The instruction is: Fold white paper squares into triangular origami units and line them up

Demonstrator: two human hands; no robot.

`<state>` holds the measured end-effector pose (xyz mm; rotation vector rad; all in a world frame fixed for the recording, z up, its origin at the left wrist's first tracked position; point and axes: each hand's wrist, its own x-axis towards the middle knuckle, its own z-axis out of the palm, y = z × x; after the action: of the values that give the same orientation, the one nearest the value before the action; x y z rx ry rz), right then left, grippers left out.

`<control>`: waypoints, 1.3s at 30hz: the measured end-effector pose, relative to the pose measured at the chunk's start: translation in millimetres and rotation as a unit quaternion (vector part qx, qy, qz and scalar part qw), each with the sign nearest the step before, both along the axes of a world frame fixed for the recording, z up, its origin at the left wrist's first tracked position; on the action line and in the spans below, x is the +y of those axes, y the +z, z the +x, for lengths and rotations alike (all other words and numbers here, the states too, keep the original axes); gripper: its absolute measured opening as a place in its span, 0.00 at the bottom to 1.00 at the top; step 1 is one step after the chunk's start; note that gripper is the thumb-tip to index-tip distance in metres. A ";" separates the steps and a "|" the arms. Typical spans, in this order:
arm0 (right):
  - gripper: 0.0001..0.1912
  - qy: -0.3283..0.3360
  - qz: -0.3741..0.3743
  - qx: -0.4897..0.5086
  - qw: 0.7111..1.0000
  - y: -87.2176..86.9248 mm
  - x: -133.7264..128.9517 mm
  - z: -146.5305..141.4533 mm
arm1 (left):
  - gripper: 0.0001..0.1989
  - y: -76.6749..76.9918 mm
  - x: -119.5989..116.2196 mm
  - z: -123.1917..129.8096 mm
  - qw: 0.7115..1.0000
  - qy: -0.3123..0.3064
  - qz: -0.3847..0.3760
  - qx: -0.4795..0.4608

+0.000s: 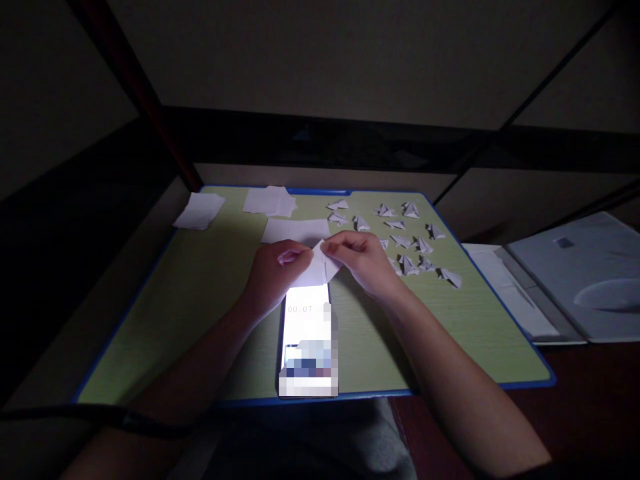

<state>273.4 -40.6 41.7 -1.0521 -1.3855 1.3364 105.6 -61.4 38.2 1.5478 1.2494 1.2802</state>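
Between my two hands is a small white sheet of paper (313,272), partly folded, with a flap angled down on its right side. My left hand (275,270) pinches its upper left part. With thumb and fingers, my right hand (361,259) grips the top corner and right flap. Just below the paper lies a lit phone (306,327), its screen showing a timer and a blurred patch. Behind my hands rests a flat white sheet (295,231), its near edge partly covered by them.
Several folded paper pieces (407,265) are spread over the right side of the blue-edged green table (200,300). Paper stacks stand at the back left (199,211) and back middle (267,200). A white box (580,273) lies right of the table. A dark cable (100,415) crosses the lower left.
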 end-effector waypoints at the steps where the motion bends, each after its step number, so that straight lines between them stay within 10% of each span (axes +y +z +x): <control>1: 0.10 -0.003 0.003 -0.001 1.000 -0.1 0.0 -0.1 | 0.07 -0.2 0.0 -0.1 1.000 -0.001 0.000 0.000; 39: 0.04 -0.050 0.065 0.027 0.996 0.4 -1.5 -1.8 | 0.09 2.2 -1.3 -2.1 0.999 -0.033 -0.011 0.035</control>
<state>271.6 -42.1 42.1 -0.9788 -1.3436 1.1767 103.4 -62.7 40.4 1.6169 1.2407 1.1760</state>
